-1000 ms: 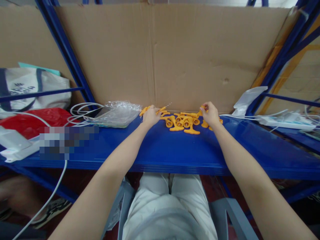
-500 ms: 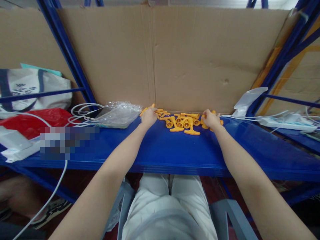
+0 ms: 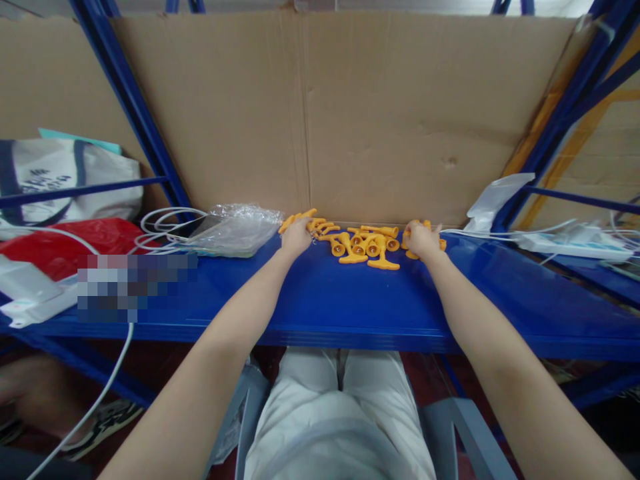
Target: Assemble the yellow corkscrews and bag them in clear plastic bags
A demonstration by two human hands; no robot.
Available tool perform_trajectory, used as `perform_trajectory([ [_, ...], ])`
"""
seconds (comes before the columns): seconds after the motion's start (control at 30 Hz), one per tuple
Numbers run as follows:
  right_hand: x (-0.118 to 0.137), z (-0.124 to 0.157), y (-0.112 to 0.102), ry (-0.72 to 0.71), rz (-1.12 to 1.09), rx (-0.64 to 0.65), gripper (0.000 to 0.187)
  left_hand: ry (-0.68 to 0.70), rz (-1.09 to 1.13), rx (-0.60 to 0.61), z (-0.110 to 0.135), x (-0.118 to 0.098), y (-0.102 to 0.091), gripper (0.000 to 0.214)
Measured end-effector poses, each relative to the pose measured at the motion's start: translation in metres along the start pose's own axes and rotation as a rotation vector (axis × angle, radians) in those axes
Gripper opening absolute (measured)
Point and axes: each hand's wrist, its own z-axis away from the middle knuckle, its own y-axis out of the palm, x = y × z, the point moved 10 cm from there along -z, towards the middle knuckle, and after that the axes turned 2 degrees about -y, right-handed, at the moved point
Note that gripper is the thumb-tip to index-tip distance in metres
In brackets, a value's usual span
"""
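In the head view, several orange-yellow plastic T-shaped handles (image 3: 383, 263) with hollow cup ends lie in a loose heap near the back of the blue shelf. At the heap's left end, my left hand (image 3: 297, 237) is closed around slim yellow pieces (image 3: 290, 221), its fingertips partly hidden. Small metal-looking bits (image 3: 314, 235) show beside it. My right hand (image 3: 421, 240) is over the right end, fingers curled on a yellow cup-ended handle (image 3: 443, 245); most of that handle is covered by the hand.
A tall cardboard panel (image 3: 375, 120) closes off the back. On the left are clear plastic bags (image 3: 240, 230), white cables (image 3: 150, 227) and a red bag (image 3: 100, 240). To the right lies a white power strip (image 3: 575, 243). Blue posts (image 3: 133, 100) frame the shelf (image 3: 350, 307).
A yellow piece at my left fingers has tipped from more upright to flatter. My right hand stays at almost the same spot, with only slight finger movement.
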Motion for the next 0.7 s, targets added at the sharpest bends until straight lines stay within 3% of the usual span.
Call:
perform_trajectory([
  [0.23, 0.004, 0.001, -0.002, -0.002, 0.006, -0.005, 0.033, 0.028, 0.007, 0.018, -0.01, 0.01, 0.02, 0.051],
  [0.47, 0.008, 0.005, -0.001, 0.002, 0.014, 0.045, 0.036, 0.068, -0.146, 0.238, 0.0, 0.011, 0.049, 0.074],
  [0.57, 0.01, 0.007, 0.0, -0.004, 0.041, 0.069, 0.038, 0.096, -0.193, 0.242, 0.004, 0.007, 0.047, 0.065],
  [0.7, 0.012, 0.009, 0.0, -0.009, 0.069, 0.082, 0.04, 0.107, -0.229, 0.163, 0.005, -0.001, 0.032, 0.049],
])
